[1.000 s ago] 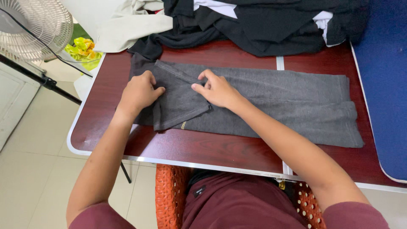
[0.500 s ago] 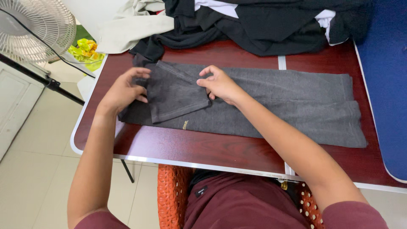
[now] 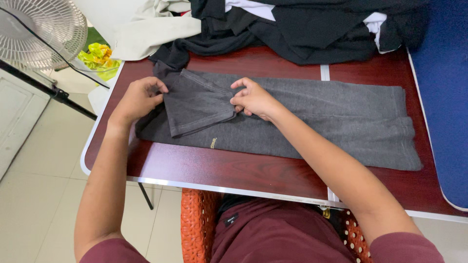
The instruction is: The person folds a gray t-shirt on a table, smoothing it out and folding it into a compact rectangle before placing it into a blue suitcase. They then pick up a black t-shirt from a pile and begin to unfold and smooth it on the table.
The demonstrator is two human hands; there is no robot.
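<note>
both hands pinch the folded sleeve of a dark grey t-shirt (image 3: 302, 117) on a red-brown table (image 3: 219, 170).

left hand (image 3: 136, 100) fingers curl shut on the sleeve's left edge; right hand (image 3: 253, 97) pinches its right corner. the shirt lies flat lengthwise, with a pile of dark clothes (image 3: 292, 29) behind it.

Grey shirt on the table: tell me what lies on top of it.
On the grey shirt lies its own folded-over sleeve, pinched by the left hand and right hand. The black clothes pile overlaps its far left corner. The fabric beneath the sleeve is hidden.
</note>
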